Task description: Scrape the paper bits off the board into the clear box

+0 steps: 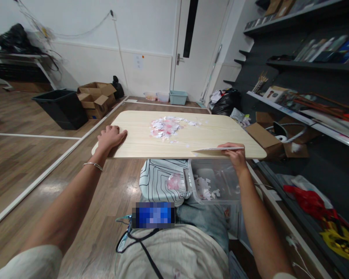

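Note:
A light wooden tabletop point(133, 133) stands in front of me, with a heap of small white and pink paper pieces point(166, 127) near its far middle. My left hand point(110, 137) rests palm down on the table's left near corner, fingers stretched flat. My right hand point(235, 153) is closed on a thin flat card point(218, 148) that lies along the table's near right edge. Below the table, on my lap, sits a clear plastic box point(212, 182) holding several white paper pieces.
A black bin point(61, 106) and open cardboard boxes point(97, 99) stand on the floor to the left. Dark shelves point(308, 66) with tools and books line the right wall. A patterned cushion point(159, 180) lies under the table, and a white door point(200, 46) is behind it.

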A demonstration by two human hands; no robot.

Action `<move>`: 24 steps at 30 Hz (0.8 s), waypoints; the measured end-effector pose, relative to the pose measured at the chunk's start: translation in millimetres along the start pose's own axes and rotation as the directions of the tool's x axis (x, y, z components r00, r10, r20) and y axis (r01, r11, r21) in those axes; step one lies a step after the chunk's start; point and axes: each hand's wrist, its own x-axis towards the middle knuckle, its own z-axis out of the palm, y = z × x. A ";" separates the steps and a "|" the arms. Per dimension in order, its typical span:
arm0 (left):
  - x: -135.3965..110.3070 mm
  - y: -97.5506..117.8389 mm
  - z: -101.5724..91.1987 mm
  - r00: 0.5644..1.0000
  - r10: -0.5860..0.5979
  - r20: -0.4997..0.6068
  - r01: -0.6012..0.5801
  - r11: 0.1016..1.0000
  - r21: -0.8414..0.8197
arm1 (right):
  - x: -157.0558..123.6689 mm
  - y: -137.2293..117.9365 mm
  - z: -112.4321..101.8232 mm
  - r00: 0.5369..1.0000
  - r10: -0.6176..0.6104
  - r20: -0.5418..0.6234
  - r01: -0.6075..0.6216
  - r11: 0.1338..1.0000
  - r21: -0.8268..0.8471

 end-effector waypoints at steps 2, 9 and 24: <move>-0.4 0.3 -0.2 1.000 -0.003 0.001 0.003 1.000 0.009 | 0.2 0.5 -1.0 1.000 0.007 0.013 -0.007 1.000 0.009; -2.5 2.1 -0.7 1.000 0.001 0.004 -0.001 1.000 0.018 | -0.6 -0.3 -1.6 0.999 0.051 -0.013 -0.051 0.999 0.001; -0.4 1.6 2.7 1.000 -0.006 -0.018 0.006 1.000 -0.008 | 8.2 28.8 -8.4 0.991 0.085 -0.108 -0.078 0.995 0.069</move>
